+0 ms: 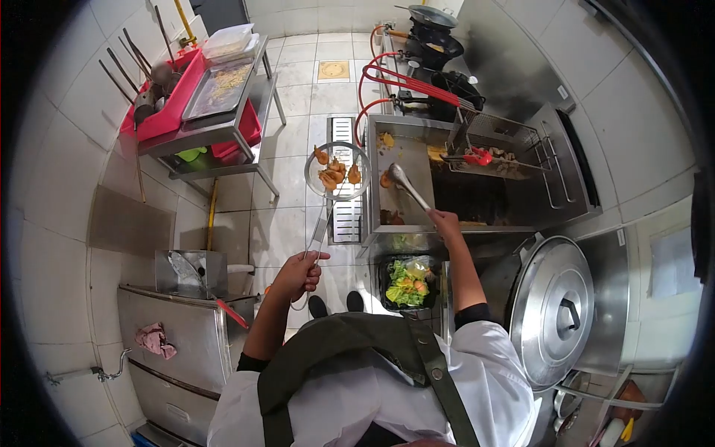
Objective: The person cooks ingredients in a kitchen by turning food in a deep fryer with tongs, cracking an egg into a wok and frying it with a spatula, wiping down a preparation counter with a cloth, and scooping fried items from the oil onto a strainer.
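Here's the left hand [299, 274], grip curled tight around the thin metal handle of a round strainer [306, 171], the fingers hiding part of that handle! The strainer hangs above the slotted floor grate [345, 231], just beside the steel fryer [408, 149], with crusty, golden-brown pieces [354, 174] bunched inside; just what they are is hard to make out. Across to the right hand [445, 222], grip closed on a shiny metal utensil [399, 176], its rounded head down by another browned piece [385, 179] on the fryer's flat section. Spoon or tongs? Cannot tell! Beyond, dark, glossy oil [463, 195] masks its depths, and a wire basket [532, 138] blurs pale, lumpy bits [503, 165] beneath its mesh.
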The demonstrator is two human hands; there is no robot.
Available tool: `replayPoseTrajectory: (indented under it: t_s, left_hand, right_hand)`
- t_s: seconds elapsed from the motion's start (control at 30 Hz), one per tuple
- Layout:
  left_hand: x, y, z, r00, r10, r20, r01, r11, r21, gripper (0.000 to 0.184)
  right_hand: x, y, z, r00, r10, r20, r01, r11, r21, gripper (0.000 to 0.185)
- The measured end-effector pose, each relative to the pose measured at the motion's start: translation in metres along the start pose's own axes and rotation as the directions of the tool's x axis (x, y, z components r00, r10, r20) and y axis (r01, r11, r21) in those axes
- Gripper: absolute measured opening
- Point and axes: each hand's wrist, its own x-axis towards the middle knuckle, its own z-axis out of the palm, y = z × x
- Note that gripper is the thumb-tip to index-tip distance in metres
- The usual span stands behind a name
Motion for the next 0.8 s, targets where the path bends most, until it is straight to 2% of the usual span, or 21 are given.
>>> replayPoseTrajectory:
  t_s: [0.1, 0.2, 0.3, 0.4, 0.6, 0.7, 0.8]
  left_hand:
    - [-0.001, 0.000, 0.000, 1.000, -0.007, -0.007, 0.007, 1.000, 0.001, 0.031]
    - [-0.001, 0.000, 0.001, 1.000, -0.018, -0.012, 0.018, 1.000, 0.010, 0.031]
    - [0.000, 0.000, 0.001, 1.000, -0.022, -0.022, 0.022, 1.000, 0.007, 0.030]
    - [0.001, -0.001, 0.004, 1.000, -0.017, -0.024, 0.017, 1.000, 0.005, 0.030]
    - [0.007, -0.004, 0.004, 1.000, -0.005, -0.019, 0.005, 1.000, 0.006, 0.031]
    - [0.010, -0.005, 0.008, 1.000, -0.012, -0.013, 0.012, 1.000, 0.004, 0.030]
    - [0.012, -0.007, 0.016, 1.000, -0.012, -0.003, 0.013, 1.000, 0.026, 0.032]
  right_hand:
    - [0.000, 0.008, 0.017, 0.924, -0.382, -0.030, 0.364, 0.900, -0.241, 0.052]
    - [0.002, 0.007, 0.039, 0.879, -0.459, -0.129, 0.379, 0.836, -0.396, 0.044]
    - [-0.011, -0.014, 0.046, 0.883, -0.450, -0.135, 0.365, 0.839, -0.404, 0.039]
    - [-0.013, -0.020, 0.045, 0.894, -0.445, -0.045, 0.385, 0.816, -0.431, 0.043]
    - [-0.034, -0.017, 0.017, 0.940, -0.330, -0.082, 0.309, 0.929, -0.202, 0.041]
    - [-0.050, -0.022, -0.001, 0.917, -0.382, -0.119, 0.372, 0.923, -0.092, 0.040]
    - [-0.065, -0.037, -0.006, 0.803, -0.564, -0.194, 0.571, 0.820, -0.019, 0.040]
